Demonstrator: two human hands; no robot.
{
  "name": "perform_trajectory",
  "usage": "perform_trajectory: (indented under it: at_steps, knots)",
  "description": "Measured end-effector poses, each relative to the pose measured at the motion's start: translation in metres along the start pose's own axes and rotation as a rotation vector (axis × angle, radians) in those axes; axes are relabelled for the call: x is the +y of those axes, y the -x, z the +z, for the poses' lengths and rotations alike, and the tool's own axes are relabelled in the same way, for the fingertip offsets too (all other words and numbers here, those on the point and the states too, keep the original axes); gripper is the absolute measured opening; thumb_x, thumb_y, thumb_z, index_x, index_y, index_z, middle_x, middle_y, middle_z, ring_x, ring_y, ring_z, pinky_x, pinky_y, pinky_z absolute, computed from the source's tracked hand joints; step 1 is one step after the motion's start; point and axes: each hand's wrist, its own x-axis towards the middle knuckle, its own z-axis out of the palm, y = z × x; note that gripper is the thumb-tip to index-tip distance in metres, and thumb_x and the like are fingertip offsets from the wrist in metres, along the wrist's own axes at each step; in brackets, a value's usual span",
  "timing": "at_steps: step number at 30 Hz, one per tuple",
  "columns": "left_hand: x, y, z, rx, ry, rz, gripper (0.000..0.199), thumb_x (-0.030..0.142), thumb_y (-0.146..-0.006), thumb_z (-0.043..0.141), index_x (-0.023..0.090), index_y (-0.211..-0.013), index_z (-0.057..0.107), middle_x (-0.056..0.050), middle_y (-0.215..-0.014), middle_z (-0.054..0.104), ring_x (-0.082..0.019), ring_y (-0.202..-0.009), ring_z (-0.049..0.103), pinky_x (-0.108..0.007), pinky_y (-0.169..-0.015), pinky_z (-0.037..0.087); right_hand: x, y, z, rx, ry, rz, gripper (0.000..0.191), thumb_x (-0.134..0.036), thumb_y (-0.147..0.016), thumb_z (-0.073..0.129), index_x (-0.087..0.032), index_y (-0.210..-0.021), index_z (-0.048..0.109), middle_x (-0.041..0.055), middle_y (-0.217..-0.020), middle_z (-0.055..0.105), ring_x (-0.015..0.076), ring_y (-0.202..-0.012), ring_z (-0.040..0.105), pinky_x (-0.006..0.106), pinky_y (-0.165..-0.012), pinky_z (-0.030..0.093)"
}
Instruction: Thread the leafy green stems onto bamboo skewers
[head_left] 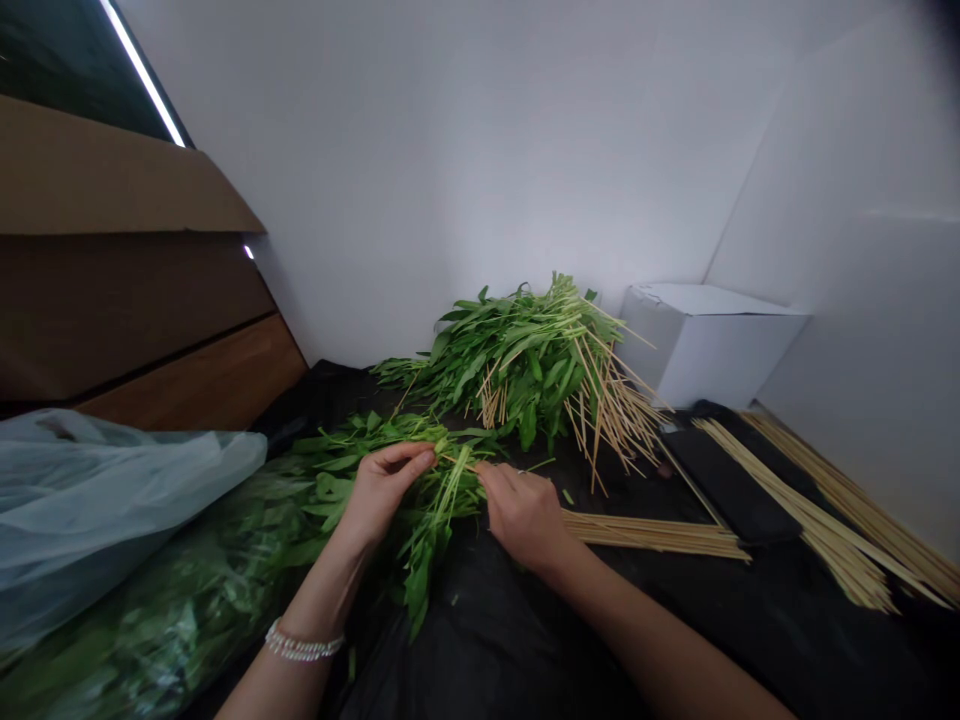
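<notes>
My left hand (382, 492) is closed in a pinch on leafy green stems (442, 443) near the middle of the view. Opposite it, my right hand (525, 510) grips a thin bamboo skewer (460, 464), whose visible part runs leftward to the fingers of my left hand. Several stems hang crosswise on the skewer between the hands, their leaves (420, 580) drooping below. Under and behind my left hand lie more loose leafy greens (334, 490). The fingertips partly hide how the stem and skewer tip meet.
Skewered greens (517, 345) are heaped at the wall. Loose skewers (660, 535) lie right of my hand, with more skewer bundles (810, 520) beyond a dark flat object (731, 485). A white box (712, 340) stands behind. Plastic bags (112, 510) with greens and a cardboard box (120, 180) occupy the left.
</notes>
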Motion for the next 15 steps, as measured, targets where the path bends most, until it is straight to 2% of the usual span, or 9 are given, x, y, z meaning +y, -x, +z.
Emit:
perform_trajectory:
  at_steps: [15]
  knots:
    - [0.0003, 0.0015, 0.0059, -0.119, 0.086, -0.097, 0.033, 0.039, -0.053, 0.087, 0.017, -0.074, 0.076, -0.003, -0.066, 0.073, -0.014, -0.063, 0.064, -0.024, -0.071, 0.051, -0.0015, 0.0065, 0.007, -0.025, -0.022, -0.039, 0.027, -0.012, -0.094, 0.04, -0.012, -0.108, 0.062, 0.0039, -0.075, 0.065, 0.0153, -0.058, 0.056, 0.029, -0.057, 0.038]
